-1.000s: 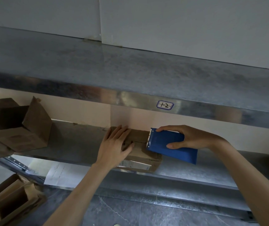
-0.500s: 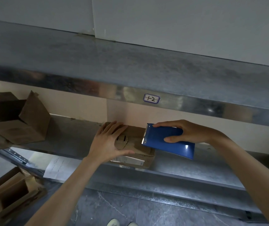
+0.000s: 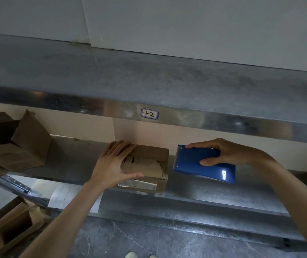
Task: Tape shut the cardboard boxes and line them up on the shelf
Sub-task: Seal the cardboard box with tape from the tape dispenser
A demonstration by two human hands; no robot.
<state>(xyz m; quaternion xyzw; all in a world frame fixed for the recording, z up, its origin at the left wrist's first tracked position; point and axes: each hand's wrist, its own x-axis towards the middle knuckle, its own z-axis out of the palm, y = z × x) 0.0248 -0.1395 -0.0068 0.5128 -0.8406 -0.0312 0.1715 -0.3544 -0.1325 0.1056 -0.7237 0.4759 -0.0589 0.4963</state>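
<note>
A small cardboard box (image 3: 149, 165) sits at the front of the lower metal shelf (image 3: 214, 190), with a white label on its front face. My left hand (image 3: 114, 165) lies flat over the box's left half, thumb on the front edge. My right hand (image 3: 221, 152) holds a blue tape dispenser (image 3: 201, 167) just right of the box, its toothed edge facing the box with a small gap between them. The box's top flaps look torn and uneven.
An open cardboard box (image 3: 16, 146) lies tilted at the shelf's left end. More open boxes (image 3: 9, 226) sit on the floor at lower left. The upper shelf (image 3: 149, 81) carries a label (image 3: 149, 114). A sheet of paper (image 3: 65, 197) hangs below the shelf edge.
My right hand has drawn the blue tape dispenser rightward off the top of the box, so it now hovers beside it. My left hand stays pressed on the box.
</note>
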